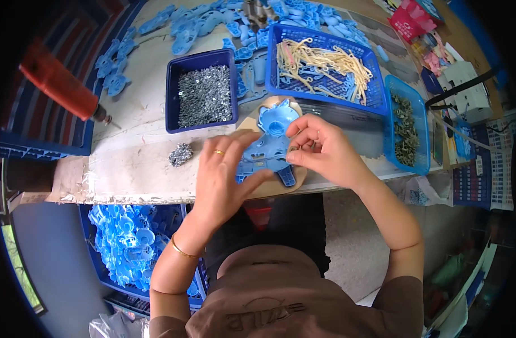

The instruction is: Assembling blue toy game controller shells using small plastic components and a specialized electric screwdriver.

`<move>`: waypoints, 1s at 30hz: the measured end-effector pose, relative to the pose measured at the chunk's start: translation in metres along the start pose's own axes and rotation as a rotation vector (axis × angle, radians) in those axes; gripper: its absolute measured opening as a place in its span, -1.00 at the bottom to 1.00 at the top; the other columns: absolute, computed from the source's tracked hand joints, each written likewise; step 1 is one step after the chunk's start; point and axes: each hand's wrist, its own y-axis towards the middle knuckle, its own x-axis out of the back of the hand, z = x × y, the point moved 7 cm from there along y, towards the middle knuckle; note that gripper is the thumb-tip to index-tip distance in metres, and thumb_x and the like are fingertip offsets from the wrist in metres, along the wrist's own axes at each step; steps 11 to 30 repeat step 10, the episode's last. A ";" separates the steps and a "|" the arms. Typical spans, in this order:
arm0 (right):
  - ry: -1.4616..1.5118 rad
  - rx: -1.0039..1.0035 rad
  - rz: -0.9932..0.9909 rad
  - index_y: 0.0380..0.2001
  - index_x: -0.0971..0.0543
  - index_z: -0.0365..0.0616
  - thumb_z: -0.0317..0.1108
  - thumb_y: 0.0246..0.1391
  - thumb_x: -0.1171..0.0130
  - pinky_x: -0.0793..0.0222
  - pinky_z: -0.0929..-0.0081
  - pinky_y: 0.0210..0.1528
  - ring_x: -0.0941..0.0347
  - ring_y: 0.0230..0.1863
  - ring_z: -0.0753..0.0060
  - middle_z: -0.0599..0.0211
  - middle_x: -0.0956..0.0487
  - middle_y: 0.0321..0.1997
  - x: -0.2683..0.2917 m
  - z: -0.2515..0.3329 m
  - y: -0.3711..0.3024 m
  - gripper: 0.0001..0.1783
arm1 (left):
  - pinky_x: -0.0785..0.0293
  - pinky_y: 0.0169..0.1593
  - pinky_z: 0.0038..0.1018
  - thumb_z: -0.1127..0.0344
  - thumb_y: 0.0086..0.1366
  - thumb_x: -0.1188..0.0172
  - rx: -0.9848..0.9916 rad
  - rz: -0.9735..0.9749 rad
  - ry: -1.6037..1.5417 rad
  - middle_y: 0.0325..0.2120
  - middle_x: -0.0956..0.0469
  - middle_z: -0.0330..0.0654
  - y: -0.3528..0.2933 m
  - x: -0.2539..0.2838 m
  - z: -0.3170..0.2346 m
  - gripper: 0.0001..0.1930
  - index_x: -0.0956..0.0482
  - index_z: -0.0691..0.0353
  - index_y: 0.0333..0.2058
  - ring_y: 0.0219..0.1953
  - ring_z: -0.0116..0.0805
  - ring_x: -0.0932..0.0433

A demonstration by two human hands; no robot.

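Observation:
A light-blue plastic shell part (269,147), with a round cup-shaped end at the top, lies on a tan board (289,191) at the table's front edge. Over its left side reaches my left hand (224,172), fingers stretched and thumb apart, holding nothing that shows. On the other side, my right hand (328,152) pinches thumb and fingertips together by the shell's right edge; whatever is between them is too small to make out. Left of my left hand sits a small pile of silver screws (181,155).
A dark blue bin of small metal pieces (204,96), a blue basket of cream loop-ended strips (325,67) and a bin of brassy parts (405,132) stand behind. A red electric screwdriver (61,84) hangs at left. Blue shells (128,242) fill a crate below.

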 end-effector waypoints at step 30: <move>-0.006 -0.192 0.014 -0.12 -0.43 -0.22 -0.46 0.03 -0.31 -0.36 0.67 -0.31 -0.51 -0.33 0.63 0.29 -0.62 -0.34 -0.009 -0.022 0.026 -0.65 | -0.34 0.04 -0.22 0.25 0.01 -0.38 0.139 0.116 0.108 -0.15 -0.50 -0.09 -0.007 -0.017 0.043 -0.57 -0.55 0.18 -0.11 -0.10 -0.07 -0.42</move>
